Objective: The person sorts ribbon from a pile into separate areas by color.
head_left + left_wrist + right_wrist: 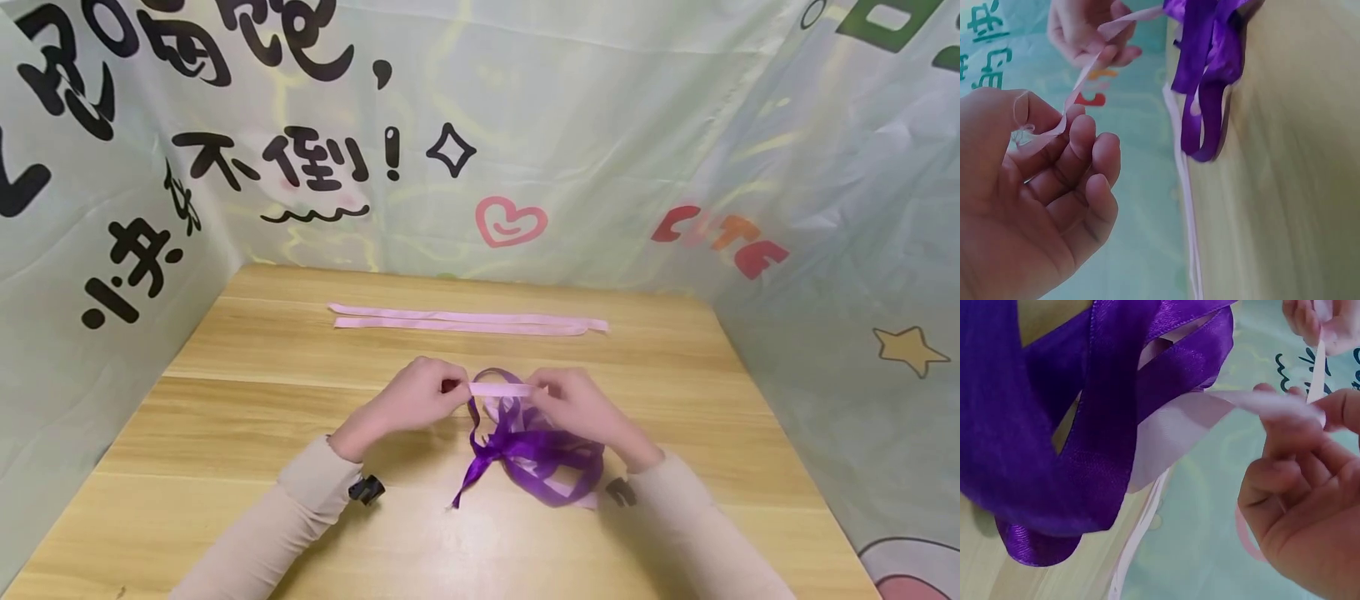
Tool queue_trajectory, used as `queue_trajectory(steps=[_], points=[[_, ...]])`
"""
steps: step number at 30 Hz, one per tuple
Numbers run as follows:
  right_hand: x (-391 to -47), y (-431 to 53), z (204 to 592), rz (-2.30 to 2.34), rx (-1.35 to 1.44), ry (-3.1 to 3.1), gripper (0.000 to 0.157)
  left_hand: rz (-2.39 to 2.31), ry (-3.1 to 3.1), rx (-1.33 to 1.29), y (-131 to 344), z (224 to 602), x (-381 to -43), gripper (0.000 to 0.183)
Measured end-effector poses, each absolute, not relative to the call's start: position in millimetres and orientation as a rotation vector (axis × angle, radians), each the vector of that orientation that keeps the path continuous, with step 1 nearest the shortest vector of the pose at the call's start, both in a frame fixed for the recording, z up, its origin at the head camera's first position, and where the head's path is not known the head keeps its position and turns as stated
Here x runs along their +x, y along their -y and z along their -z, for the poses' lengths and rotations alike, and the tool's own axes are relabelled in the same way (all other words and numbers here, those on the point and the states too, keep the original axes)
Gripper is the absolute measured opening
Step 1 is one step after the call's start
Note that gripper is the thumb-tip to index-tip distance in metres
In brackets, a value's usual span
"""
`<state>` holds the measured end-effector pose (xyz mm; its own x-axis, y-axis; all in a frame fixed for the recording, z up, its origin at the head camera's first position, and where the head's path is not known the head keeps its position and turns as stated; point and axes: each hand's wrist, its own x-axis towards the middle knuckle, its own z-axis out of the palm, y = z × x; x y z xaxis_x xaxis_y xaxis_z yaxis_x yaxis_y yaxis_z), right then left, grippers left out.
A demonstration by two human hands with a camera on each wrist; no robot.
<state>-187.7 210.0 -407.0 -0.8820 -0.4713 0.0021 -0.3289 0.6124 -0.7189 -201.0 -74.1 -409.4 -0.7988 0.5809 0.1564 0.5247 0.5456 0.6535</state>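
Note:
A pale pink ribbon (498,389) is stretched between both hands, above the table's middle. My left hand (420,396) pinches it near a frayed end, which shows in the left wrist view beside the thumb. A short way along, my right hand (576,406) pinches the same ribbon between thumb and fingers. From there the pink ribbon (1179,422) runs down into a loose bundle of shiny purple ribbon (525,450). The bundle lies below the hands in loops, with a narrow tail toward the front left. Pink lengths show among the purple loops; how they are joined is hidden.
Two straight pink ribbon strips (465,322) lie side by side across the back of the wooden table (225,500). A printed cloth (600,150) hangs behind the table and along both sides. Dark wrist devices (366,490) sit by the sleeves.

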Motion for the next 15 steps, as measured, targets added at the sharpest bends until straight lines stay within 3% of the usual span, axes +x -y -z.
queue_trajectory(steps=[7, 15], points=[[-191.8, -211.9, 412.2, 1.117, -0.587, -2.707, 0.019, -1.152, -2.722, 0.877, 95.8, 402.3, -210.3, 0.034], [-193.4, -216.7, 406.6, 1.157, -0.578, -2.649, 0.026, -1.268, -2.718, 0.688, 119.5, 405.2, -222.3, 0.029]])
